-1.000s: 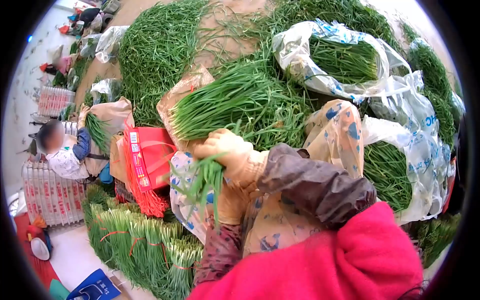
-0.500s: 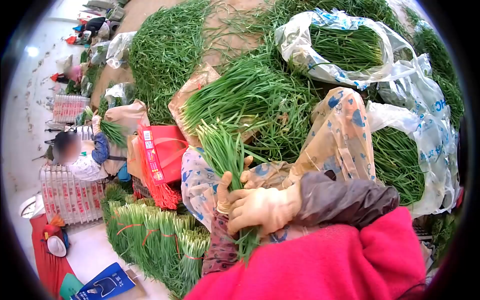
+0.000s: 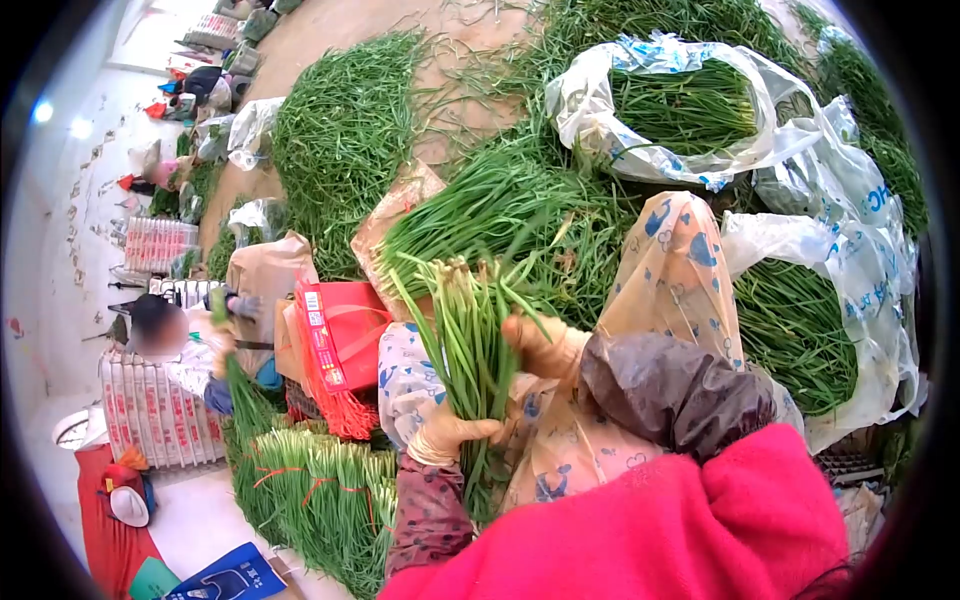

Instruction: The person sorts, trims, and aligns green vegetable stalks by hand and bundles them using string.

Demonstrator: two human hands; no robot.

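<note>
A bunch of garlic chives (image 3: 470, 345) stands upright in front of my lap, pale cut ends up. My left hand (image 3: 452, 434), in a cream glove, is wrapped round its lower part with the thumb across the front. At the bunch's upper right side, my gloved right hand (image 3: 548, 348) has its fingers curled on a few stalks that stick out sideways. Some of those fingers are hidden behind the leaves. Beyond the bunch, a loose heap of chives (image 3: 470, 215) lies on a board (image 3: 372, 232).
Tied chive bundles (image 3: 320, 500) stand at lower left beside a red bag (image 3: 352, 335). Plastic bags (image 3: 600, 125) of chives sit at right. More chives (image 3: 345, 130) cover the floor. A person (image 3: 195, 355) at left holds chives, near stacked white crates (image 3: 160, 415).
My right hand has moved from across the bunch's lower part up to its upper right side. The bunch now stands straighter, its top fanned out. The view has shifted slightly.
</note>
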